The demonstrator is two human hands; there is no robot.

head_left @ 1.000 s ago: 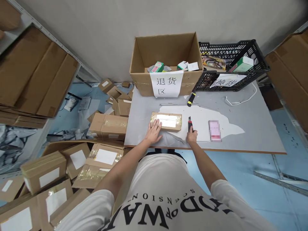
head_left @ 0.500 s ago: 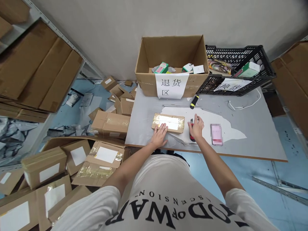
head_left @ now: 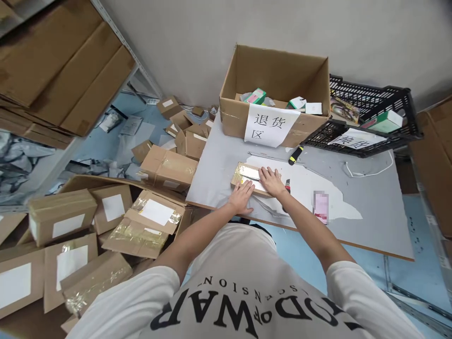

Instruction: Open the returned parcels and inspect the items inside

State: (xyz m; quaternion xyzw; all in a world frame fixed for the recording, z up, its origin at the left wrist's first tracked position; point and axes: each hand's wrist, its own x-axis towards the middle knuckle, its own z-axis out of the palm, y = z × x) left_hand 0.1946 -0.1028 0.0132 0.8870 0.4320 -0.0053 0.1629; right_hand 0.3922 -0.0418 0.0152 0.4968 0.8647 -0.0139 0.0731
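Lying at the centre of the frame on the tabletop (head_left: 367, 207), the taped parcel (head_left: 247, 176) has both hands on it: left hand (head_left: 242, 197) flat at its near edge, right hand (head_left: 271, 181) spread on top, neither grip closed. A box cutter (head_left: 287, 187) lies just right.

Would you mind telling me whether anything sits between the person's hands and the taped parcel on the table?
Nothing visible does: the left hand and right hand both rest directly on the taped parcel.
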